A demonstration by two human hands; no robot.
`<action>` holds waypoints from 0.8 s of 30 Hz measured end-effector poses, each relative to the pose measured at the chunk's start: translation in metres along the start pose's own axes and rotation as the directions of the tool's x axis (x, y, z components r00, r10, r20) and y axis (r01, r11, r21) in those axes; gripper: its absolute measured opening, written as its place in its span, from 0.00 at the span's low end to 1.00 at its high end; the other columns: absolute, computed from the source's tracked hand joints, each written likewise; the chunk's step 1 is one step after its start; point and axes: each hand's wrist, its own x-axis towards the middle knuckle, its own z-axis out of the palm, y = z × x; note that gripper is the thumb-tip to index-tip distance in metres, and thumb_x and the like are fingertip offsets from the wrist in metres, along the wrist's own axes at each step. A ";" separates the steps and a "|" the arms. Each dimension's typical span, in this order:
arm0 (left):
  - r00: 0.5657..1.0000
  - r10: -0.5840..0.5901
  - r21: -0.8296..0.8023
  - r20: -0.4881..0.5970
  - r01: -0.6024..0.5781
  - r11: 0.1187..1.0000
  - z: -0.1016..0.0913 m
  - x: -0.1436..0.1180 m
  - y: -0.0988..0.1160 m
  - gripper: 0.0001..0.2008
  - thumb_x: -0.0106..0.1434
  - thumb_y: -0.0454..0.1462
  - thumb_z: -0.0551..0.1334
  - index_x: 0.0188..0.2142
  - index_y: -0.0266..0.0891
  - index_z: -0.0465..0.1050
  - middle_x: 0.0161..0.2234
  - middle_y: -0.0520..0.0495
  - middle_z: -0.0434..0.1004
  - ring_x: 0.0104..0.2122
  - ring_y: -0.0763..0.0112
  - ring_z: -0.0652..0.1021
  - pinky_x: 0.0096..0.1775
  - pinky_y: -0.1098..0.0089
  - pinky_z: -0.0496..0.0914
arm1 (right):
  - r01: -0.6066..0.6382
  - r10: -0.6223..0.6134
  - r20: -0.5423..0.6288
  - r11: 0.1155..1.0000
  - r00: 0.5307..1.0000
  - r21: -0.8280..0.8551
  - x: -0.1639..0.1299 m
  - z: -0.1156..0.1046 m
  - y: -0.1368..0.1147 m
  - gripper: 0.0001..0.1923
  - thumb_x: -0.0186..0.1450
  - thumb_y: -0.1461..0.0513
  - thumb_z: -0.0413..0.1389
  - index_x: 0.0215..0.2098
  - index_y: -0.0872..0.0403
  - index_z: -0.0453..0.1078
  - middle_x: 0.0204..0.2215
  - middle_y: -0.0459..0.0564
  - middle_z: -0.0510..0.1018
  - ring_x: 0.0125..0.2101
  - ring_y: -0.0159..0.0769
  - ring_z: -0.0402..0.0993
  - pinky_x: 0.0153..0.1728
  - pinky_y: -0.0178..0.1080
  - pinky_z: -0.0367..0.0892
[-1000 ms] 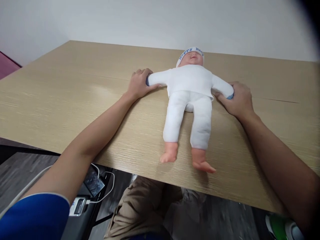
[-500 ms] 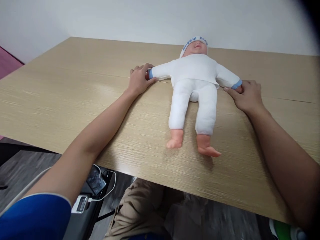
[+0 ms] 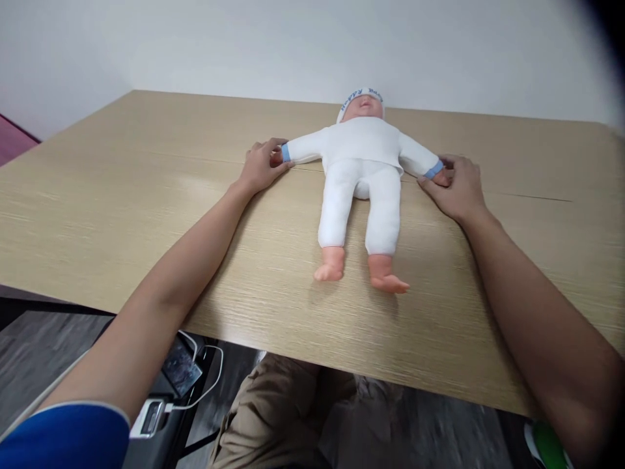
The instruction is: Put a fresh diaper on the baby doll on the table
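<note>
A baby doll (image 3: pixel 361 140) in a white top and trousers lies on its back on the wooden table (image 3: pixel 234 286), arms spread and feet toward me. Its white cap with blue lettering covers the eyes. My left hand (image 3: pixel 261 166) is closed around the doll's hand at the blue cuff on the left side, thumb below and fingers above. On the other side my right hand (image 3: pixel 459 185) grips the doll's other hand beside its blue cuff. Both of my forearms reach over the table top.
A pale wall (image 3: pixel 244 45) stands behind the table. Below the front edge at left are a dark-screened device (image 3: pixel 181 368), a small white device (image 3: pixel 149 419) and white cables. Something green (image 3: pixel 549 443) shows at the lower right. Thin seams cross the table.
The camera view has shifted, so the doll and my right hand appear farther left. My hands stay at the doll's two hands, and its pose looks the same.
</note>
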 end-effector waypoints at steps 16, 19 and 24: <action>0.998 0.044 0.010 -0.048 -0.044 0.999 -0.001 -0.003 -0.004 0.32 0.68 0.54 0.62 0.67 0.44 0.75 0.60 0.38 0.83 0.57 0.44 0.77 0.63 0.46 0.68 | -0.036 0.036 -0.009 0.999 0.999 0.004 -0.001 -0.005 -0.009 0.39 0.79 0.34 0.41 0.67 0.53 0.67 0.62 0.66 0.78 0.55 0.53 0.66 0.65 0.59 0.61; 0.997 0.028 0.052 -0.070 -0.025 0.998 -0.002 -0.010 0.001 0.32 0.67 0.48 0.60 0.68 0.43 0.74 0.59 0.37 0.82 0.57 0.42 0.76 0.63 0.44 0.67 | -0.035 0.036 -0.031 0.999 0.999 0.014 -0.004 -0.004 -0.008 0.30 0.79 0.43 0.50 0.67 0.54 0.69 0.62 0.65 0.79 0.57 0.52 0.69 0.65 0.58 0.62; 0.983 -0.067 0.072 -0.168 0.080 0.994 -0.005 -0.032 0.018 0.31 0.66 0.48 0.63 0.67 0.46 0.72 0.65 0.33 0.74 0.64 0.37 0.70 0.63 0.40 0.67 | -0.044 0.049 -0.101 0.997 0.994 0.056 -0.015 -0.006 -0.011 0.27 0.72 0.53 0.56 0.66 0.55 0.72 0.63 0.64 0.79 0.64 0.58 0.72 0.64 0.62 0.65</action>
